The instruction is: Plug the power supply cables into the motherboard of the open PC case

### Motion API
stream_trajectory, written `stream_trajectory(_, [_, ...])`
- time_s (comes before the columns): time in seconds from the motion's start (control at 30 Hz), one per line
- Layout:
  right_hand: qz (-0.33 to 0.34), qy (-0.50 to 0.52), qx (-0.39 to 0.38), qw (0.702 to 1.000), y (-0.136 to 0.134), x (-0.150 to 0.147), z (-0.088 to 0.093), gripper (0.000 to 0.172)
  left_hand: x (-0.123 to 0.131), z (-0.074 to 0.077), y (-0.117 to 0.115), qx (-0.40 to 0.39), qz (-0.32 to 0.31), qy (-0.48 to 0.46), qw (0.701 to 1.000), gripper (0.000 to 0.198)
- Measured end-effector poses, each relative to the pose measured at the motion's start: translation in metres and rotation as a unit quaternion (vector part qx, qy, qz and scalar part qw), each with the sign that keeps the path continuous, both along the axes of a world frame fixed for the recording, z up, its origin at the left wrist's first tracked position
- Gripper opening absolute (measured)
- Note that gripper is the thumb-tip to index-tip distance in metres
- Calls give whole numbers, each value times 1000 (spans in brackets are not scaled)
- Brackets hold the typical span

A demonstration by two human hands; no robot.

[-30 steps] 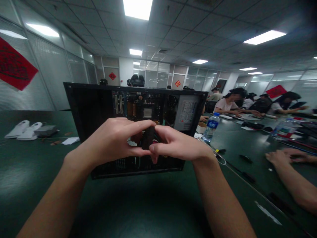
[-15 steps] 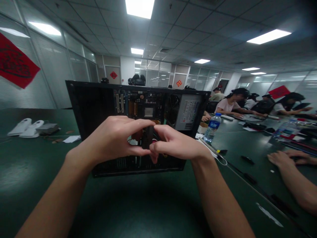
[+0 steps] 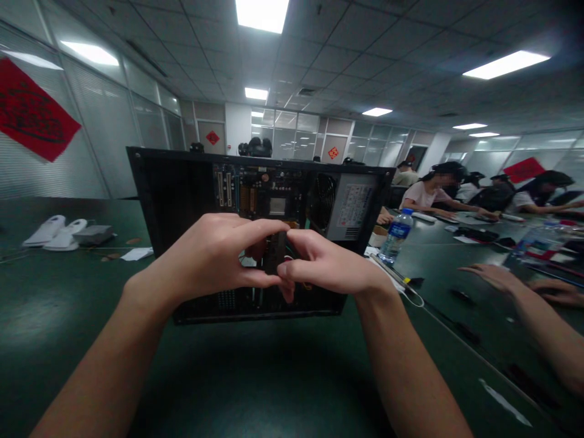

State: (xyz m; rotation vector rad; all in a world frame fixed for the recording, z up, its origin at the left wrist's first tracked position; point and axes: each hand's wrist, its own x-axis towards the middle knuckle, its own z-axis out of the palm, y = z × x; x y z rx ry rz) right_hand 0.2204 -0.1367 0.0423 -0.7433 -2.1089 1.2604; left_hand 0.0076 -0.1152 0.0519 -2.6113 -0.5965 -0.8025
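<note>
An open black computer case stands upright on the table, its inside facing me. My left hand reaches in front of it, with thumb and fingertips closed on a dark, narrow, blocky part. From the other side my right hand pinches the same part between thumb and fingers. Thin coloured wires show near the right fingertips. Behind the hands are the motherboard, a processor socket, a fan and a silver power supply. My hands hide the lower middle of the case.
On the green table, white slippers and a grey box lie left. To the right stand a water bottle and a cable. A co-worker's hand is at far right; other people sit behind.
The view has swung slightly, so the case sits a little further right. Both my hands keep their hold on the dark part. The co-worker's near hand at right has moved up and left.
</note>
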Motion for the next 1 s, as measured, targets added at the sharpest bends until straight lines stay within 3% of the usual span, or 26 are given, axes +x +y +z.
stream_trajectory(0.8, [-47,-31,73,996,-4,0,1,24,0,-1,0,15,-25,-21,999,51])
stream_trajectory(0.9, [-42,-51,104,992,-4,3,2,23,-2,-1,0,22,-16,-17,999,49])
stream_trajectory(1.0, [-65,-68,195,976,4,10,2,22,-4,1,2,37,-10,-20,999,47])
